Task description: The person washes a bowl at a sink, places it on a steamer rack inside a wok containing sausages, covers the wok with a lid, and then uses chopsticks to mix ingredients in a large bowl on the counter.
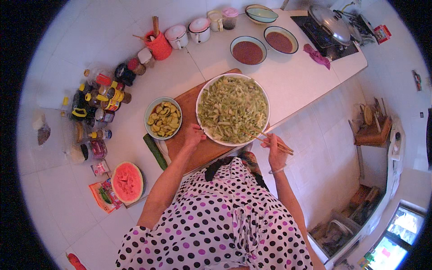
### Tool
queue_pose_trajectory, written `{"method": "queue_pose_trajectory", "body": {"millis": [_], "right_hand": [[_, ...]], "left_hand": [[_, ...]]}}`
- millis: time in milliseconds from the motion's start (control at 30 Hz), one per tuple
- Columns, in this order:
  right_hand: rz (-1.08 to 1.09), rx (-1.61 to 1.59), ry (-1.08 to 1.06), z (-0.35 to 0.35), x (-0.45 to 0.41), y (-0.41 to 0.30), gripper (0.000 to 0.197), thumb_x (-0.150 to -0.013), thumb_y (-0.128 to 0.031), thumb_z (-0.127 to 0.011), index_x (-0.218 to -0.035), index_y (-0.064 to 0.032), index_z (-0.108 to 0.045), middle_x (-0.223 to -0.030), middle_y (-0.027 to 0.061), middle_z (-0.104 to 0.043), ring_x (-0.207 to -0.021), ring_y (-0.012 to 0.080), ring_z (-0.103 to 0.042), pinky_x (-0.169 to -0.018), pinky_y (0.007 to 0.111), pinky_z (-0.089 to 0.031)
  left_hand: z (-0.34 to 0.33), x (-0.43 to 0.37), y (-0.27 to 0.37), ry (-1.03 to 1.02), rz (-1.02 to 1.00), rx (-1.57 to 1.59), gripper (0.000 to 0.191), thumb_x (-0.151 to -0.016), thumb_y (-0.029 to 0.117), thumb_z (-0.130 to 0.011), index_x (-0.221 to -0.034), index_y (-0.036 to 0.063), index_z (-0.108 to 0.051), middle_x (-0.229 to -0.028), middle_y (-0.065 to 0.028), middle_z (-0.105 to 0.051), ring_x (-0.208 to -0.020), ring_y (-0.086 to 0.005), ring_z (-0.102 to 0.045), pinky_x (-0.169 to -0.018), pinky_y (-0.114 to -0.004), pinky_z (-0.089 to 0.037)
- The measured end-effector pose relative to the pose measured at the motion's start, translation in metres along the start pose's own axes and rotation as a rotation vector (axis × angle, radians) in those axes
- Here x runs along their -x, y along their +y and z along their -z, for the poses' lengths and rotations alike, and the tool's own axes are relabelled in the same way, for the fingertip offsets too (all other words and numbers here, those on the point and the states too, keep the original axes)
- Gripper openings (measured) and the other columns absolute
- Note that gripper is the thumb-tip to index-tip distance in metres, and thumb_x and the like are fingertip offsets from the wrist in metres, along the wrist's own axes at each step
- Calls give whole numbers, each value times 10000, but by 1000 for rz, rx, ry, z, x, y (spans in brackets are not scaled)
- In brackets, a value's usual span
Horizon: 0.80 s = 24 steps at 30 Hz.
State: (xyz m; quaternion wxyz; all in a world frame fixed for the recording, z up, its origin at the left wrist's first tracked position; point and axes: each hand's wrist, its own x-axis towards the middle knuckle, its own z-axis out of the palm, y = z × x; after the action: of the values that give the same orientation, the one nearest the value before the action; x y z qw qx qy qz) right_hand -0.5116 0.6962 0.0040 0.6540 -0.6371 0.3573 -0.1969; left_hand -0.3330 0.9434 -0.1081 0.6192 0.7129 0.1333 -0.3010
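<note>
A large white basin (267, 116) heaped with chopped greenish vegetables (233, 108) stands on a brown wooden cutting board (184, 163). My left hand (195, 135) is at the basin's lower left rim, fingers curled; whether they grip the rim I cannot tell. In my right hand (276, 152) is a pair of wooden chopsticks (283, 147), their tips in the vegetables near the basin's lower right edge. Left of the basin sits a bowl (146, 118) of browned, sliced food pieces (164, 118). A green cucumber (155, 152) lies beside the board's left edge.
Two bowls of reddish-brown liquid (248, 53) (279, 42) stand beyond the basin. A lidded metal pan (329, 23) is on the stove at far right. Seasoning bottles (111, 94), lidded enamel mugs (177, 36) and a red chopstick holder (158, 47) line the wall. Half a watermelon (127, 182) lies at left.
</note>
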Motion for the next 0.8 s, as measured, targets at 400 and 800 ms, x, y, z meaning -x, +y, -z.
{"method": "queue_pose_trajectory", "body": {"millis": [400,800], "right_hand": [[-217,-490,125,-55,-26,60,319,-888,-270,-474,-880,43,-538,-726,93,-584,-608,145,-559,-522,253,-471],[-143,-454,121,-50,-27,42,327,-895,-268,-456,-878,43,-556,-718,107,-602,-556,149,-568,-487,247,-477]], "left_hand": [[-3,-1,6,-60,38,16,132,-757,-64,-512,-820,27,-438,-737,-83,-543,-610,-181,-583,-499,-291,-531],[1,-4,4,-91,97,1,103,-777,-18,-525,-849,23,-463,-837,-101,-558,-724,-226,-598,-578,-313,-552]]}}
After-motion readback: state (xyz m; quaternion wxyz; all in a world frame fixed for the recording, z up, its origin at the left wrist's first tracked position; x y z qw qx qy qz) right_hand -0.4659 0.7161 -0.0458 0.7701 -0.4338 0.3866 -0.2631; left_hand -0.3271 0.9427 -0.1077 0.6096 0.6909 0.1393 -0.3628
